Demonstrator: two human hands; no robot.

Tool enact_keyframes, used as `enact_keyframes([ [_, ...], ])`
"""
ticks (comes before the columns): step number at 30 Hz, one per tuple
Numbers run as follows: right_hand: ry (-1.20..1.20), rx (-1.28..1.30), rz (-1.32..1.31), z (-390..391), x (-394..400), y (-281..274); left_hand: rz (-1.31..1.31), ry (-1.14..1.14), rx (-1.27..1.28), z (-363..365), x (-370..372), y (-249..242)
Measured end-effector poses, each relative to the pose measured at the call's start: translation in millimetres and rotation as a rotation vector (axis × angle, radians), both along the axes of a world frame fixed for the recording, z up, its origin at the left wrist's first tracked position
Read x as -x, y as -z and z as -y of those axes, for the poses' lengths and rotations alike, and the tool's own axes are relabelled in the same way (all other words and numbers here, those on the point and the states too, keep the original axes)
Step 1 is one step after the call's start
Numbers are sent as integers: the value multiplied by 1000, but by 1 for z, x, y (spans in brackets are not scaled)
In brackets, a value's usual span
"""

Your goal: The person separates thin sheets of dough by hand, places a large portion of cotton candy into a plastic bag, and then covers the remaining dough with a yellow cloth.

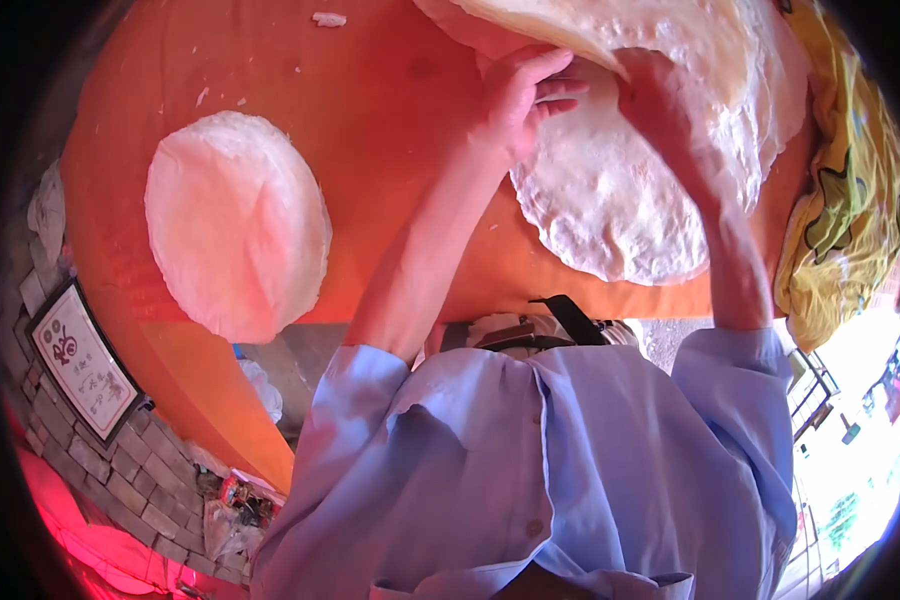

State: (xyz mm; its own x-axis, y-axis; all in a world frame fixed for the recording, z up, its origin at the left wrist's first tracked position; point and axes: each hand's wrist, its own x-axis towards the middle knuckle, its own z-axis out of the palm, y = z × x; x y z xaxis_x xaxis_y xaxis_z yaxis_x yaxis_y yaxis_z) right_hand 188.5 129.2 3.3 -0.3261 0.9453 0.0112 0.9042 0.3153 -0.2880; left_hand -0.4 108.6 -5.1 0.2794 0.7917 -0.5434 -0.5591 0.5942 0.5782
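Large, pale, thin round flatbreads lie in a stack [610, 215] on the orange table. My right hand [660, 100] is closed at the edge of a raised flatbread [710, 40], its fingertips partly hidden under the sheet. Close beside it, my left hand [525, 100] has its fingers apart, palm turned toward the right, near the same sheet's lower edge. Nothing shows in its grasp. A second pile of flatbreads [235, 225], oval in this view, sits at the left near the table's front edge, with a crease across its top sheet.
An orange-covered table [390, 130] spans the view, with a few crumbs on it. Yellow patterned cloth [840, 200] bunches at the right edge. A framed sign [85, 360] leans over brick paving at lower left, near plastic bags [230, 525]. My body stands against the front edge.
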Motion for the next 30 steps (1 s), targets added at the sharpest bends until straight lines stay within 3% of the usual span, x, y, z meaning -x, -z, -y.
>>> enact_keyframes([
  [3, 79, -124, 145, -31, -23, -58, -251, 0, -20, 16, 15, -2],
  [6, 165, -384, 119, -32, -23, -142, -383, -73, -11, 28, 41, 3],
  [8, 161, -491, 99, -22, -16, -163, -385, -159, 13, 20, 50, 5],
  [10, 72, -442, 120, -17, -23, -139, -384, -199, 16, 12, 51, 9],
  [14, 34, -53, 129, -35, -34, -42, -517, -201, -11, 17, 47, 0],
  [17, -446, -365, 545, -60, -78, -16, -660, -158, -56, 47, 44, -8],
  [18, -367, -298, 525, -65, -87, -31, -722, -52, -60, 67, 48, -1],
  [20, 18, -168, 242, -26, -41, -125, -830, 163, -91, 97, 51, 10],
  [22, 109, -123, 180, -4, -27, -160, -621, 149, 3, 126, 48, 8],
  [24, 146, -145, 196, 20, -31, -142, -473, 139, 67, 140, 42, 7],
  [26, -71, -129, 153, 45, -41, -93, -384, 149, 104, 149, 35, 7],
  [28, -13, 217, 178, 64, -31, -57, -413, 236, 134, 148, 29, -2],
  [30, 18, 295, 181, 76, -28, -42, -379, 419, 167, 146, 30, -1],
])
